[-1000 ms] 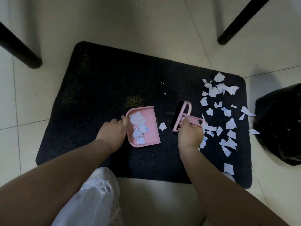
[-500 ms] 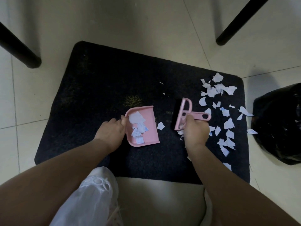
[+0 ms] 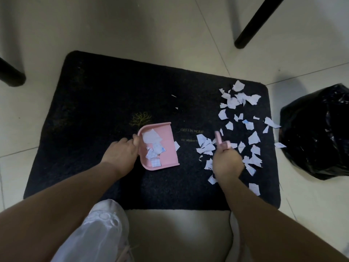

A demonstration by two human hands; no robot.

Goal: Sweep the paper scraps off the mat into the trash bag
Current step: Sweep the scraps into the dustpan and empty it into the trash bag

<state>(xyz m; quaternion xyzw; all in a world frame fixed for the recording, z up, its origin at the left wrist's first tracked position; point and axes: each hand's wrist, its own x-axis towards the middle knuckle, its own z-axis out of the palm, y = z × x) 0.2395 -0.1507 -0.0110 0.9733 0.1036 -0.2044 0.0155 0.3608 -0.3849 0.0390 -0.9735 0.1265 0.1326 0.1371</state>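
A black mat (image 3: 105,103) lies on the tiled floor. On its middle sits a pink dustpan (image 3: 166,146) with several paper scraps inside, and my left hand (image 3: 120,154) grips its left edge. My right hand (image 3: 227,162) holds a pink brush (image 3: 220,139), seen edge-on and blurred, among the white paper scraps (image 3: 236,103) strewn over the mat's right side. One scrap (image 3: 177,145) lies at the dustpan's right lip. A black trash bag (image 3: 317,133) stands on the floor to the right of the mat.
Black furniture legs stand on the tiles at the upper right (image 3: 253,25) and at the left edge (image 3: 11,74). A white garment (image 3: 98,229) covers my knee at the bottom. A few scraps (image 3: 279,145) lie between mat and bag.
My right hand has carried the brush rightward and turned it, so it now shows edge-on among the scraps. A cluster of scraps now shows left of the brush. Left hand and dustpan stay put.
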